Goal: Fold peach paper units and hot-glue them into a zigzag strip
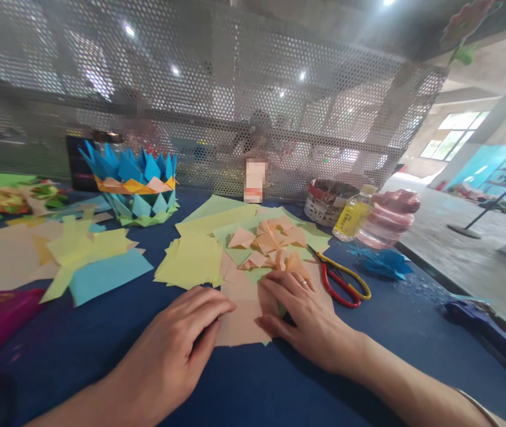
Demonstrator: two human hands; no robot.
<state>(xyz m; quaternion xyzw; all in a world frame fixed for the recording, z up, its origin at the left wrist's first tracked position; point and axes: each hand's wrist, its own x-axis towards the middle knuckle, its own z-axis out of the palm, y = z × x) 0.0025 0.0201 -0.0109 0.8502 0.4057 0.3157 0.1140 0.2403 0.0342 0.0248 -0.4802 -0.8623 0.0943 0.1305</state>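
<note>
A plain peach paper sheet (241, 325) lies flat at six o'clock, its near edge roughly straight.

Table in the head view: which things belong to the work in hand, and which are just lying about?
Likely part of the work:
Peach sheet, at the left hand and right hand
Folded pieces, just beyond
Scissors, beside the right hand

Probably just lying about:
Pink bottle
Tin
Magenta thing, partly out of view

Head view, forward-down over hands (195, 326)
</note>
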